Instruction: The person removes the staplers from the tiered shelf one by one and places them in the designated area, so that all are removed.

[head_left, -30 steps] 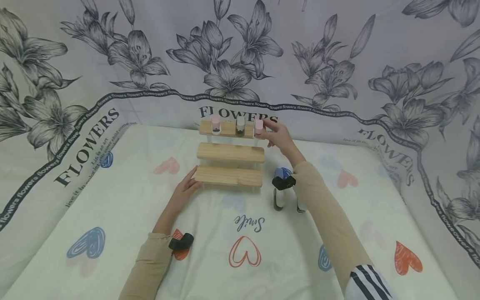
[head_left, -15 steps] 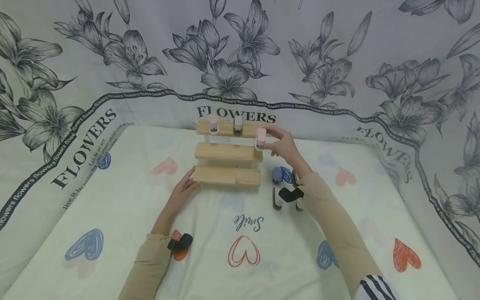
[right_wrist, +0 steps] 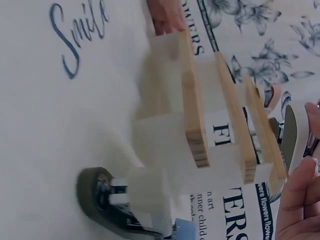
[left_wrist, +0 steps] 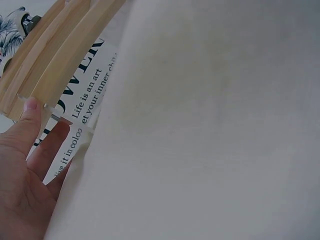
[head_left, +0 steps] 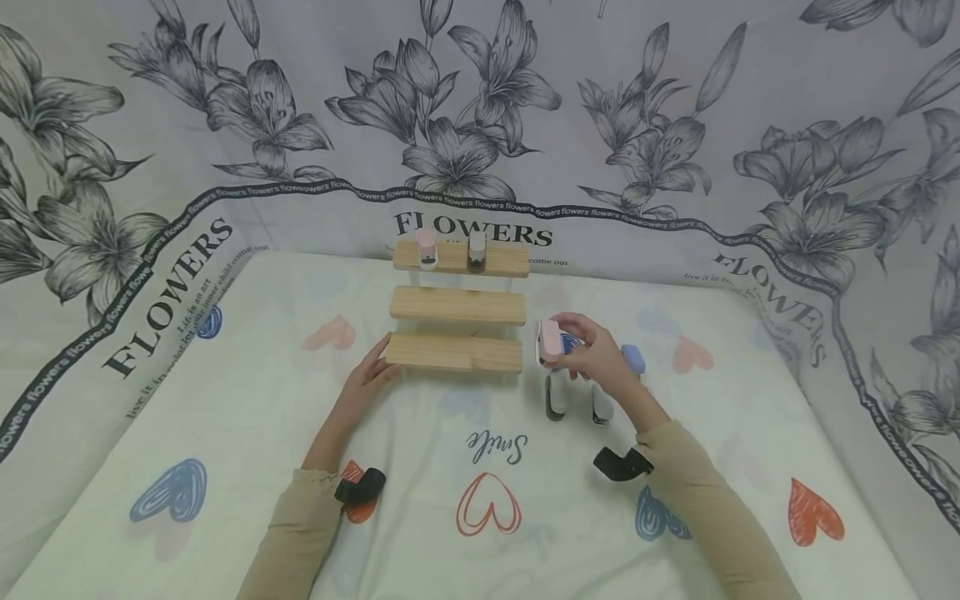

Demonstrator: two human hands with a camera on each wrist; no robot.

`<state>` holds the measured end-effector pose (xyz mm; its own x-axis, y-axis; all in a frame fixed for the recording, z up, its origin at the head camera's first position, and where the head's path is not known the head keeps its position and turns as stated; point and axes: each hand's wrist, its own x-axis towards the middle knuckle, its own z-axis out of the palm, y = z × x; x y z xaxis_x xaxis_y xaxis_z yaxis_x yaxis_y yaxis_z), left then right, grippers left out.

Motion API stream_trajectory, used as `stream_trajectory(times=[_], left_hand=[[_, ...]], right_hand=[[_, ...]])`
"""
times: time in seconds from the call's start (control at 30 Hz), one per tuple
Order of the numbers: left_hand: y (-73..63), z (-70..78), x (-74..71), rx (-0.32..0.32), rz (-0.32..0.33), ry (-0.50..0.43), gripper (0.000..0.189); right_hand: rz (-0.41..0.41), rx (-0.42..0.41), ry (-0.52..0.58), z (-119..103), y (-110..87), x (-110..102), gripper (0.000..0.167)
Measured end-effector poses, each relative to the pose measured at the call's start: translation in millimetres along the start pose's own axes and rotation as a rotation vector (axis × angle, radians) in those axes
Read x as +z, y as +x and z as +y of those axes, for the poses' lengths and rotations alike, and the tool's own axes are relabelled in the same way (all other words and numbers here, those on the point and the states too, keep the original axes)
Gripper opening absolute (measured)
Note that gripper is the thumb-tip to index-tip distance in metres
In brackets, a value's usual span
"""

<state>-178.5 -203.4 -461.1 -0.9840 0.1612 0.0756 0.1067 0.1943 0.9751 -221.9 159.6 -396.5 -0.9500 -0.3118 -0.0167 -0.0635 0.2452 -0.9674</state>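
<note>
My right hand (head_left: 600, 358) pinches a pink mini stapler (head_left: 551, 340) between thumb and fingers, held just right of a three-step wooden rack (head_left: 457, 306). The right wrist view shows the held stapler's pale base (right_wrist: 296, 132) side-on. With my left hand (head_left: 366, 379) I hold the left end of the bottom step. In the left wrist view, the thumb (left_wrist: 31, 112) lies on the wood and the fingers reach behind the clear support. Another pink stapler (head_left: 427, 247) and a grey-white one (head_left: 477, 250) stand on the top step.
Two whitish staplers with dark bases, the left one (head_left: 556, 400) and the right one (head_left: 602, 403), stand on the heart-print cloth (head_left: 420, 467) in front of my right hand. A blue stapler (head_left: 633, 358) shows beyond that hand. Flower-print fabric (head_left: 465, 108) rises behind the rack.
My right hand has lifted the pink stapler off the top step's right end and brought it down and to the right, beside the rack. The left hand stays at the bottom step.
</note>
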Motion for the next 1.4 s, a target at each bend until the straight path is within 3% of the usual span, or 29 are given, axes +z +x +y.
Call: stream_trajectory(times=[0.17,0.3,0.6,0.8,1.07,1.23,1.4], left_hand=[[0.7,1.3,0.6,-0.005,0.002,0.006,0.061],[1.8,-1.7,0.1,-0.001,-0.001,-0.01,0.061],[8.0,-27.3,-4.6,-0.01,0.009,-0.003,0.063],[4.9,-17.9,-4.9,0.002,-0.005,-0.025,0.062],[-0.4,3.0,-0.2,-0.002,-0.018,-0.002,0.06],[0.8,0.9,-0.6,0.002,-0.017,-0.018,0.061],[5.6,-16.2,-3.2,0.005,-0.011,-0.03,0.063]], right_hand=[[-0.054,0.008,0.07,13.5,-31.8,1.4,0.064],[-0.064,0.031,0.057,23.9,-54.7,4.5,0.065],[-0.135,0.028,0.021,53.9,-98.4,12.8,0.063],[-0.167,0.055,0.021,65.0,-106.3,18.5,0.062],[-0.122,0.135,-0.044,69.8,-106.2,22.4,0.062],[-0.133,0.128,-0.043,59.2,-108.7,27.2,0.06],[-0.119,0.139,-0.06,51.2,-111.6,31.7,0.06]])
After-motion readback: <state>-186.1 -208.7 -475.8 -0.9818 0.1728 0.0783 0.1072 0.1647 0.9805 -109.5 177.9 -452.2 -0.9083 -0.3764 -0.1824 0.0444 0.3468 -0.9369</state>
